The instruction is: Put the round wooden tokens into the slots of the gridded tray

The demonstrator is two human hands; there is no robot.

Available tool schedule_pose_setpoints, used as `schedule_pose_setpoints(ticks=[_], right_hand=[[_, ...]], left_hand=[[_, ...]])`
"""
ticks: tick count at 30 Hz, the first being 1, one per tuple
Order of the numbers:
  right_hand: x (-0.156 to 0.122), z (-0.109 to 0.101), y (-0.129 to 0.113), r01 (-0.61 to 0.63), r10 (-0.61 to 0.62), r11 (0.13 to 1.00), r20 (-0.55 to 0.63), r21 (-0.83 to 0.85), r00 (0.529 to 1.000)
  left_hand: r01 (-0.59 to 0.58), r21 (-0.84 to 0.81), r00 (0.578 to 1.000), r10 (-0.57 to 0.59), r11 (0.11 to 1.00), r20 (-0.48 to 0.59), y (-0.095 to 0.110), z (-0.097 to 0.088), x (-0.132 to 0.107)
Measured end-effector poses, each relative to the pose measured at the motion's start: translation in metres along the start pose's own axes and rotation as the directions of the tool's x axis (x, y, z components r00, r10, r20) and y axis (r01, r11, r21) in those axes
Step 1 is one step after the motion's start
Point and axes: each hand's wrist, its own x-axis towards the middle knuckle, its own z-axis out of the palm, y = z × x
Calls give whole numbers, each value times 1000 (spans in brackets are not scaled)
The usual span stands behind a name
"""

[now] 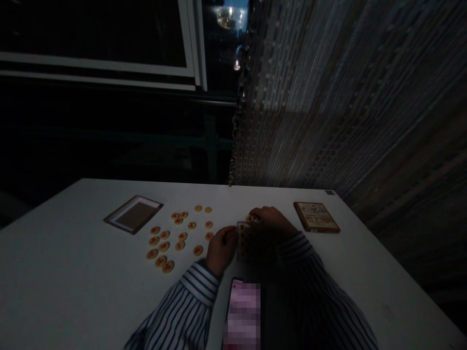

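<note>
My left hand [222, 249] is closed, thumb and fingertips at the left edge of a small clear tray [238, 255]. Several round chess pieces [242, 227] sit in that tray in rows, partly in shadow. At the tray's far edge, my right hand [272, 221] pinches one round piece with a dark character [250, 218]. The fingers of this hand cover part of the tray. Left of my hands lie many loose pale discs with red characters, Chinese chess pieces [164, 246], flat on the table. Two discs [198, 208] farther back show no clear marking.
A shallow open box [159, 208] lies at the table's left back. Its printed lid or a similar box [317, 217] rests on the right. A phone with a lit screen [242, 311] is between my forearms. Behind the white table [91, 291] hangs a string curtain [292, 121].
</note>
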Motion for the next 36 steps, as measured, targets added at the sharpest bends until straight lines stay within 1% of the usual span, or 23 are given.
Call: schedule_pose_setpoints(ticks=[3,10,14,20,24,28,32,36], right_hand=[[-1,3,3,-4,4,1000,17,-27,1000],[-1,9,3,19,-16,998,47,-66,999],[0,9,-1,7,8,994,135,-112,991],[2,9,-6,7,25,986,185,-168,982],[2,11,-9,3,32,981,177,-194,984],[2,12,-13,-18,65,976,211,-219,975],[1,12,-17,-18,56,972,154,-235,986],[1,13,-19,-27,70,966,161,-257,985]], left_hand=[[-36,53,999,35,998,19,-5,1,0],[-57,57,998,55,997,27,-10,2,1],[-83,138,996,78,987,39,-12,2,2],[-85,168,996,81,982,30,-12,2,2],[-77,180,997,72,981,31,-12,3,2],[-71,187,997,66,980,33,-13,3,2],[-80,207,997,73,975,38,-10,2,2],[-80,204,997,73,976,40,-9,1,1]])
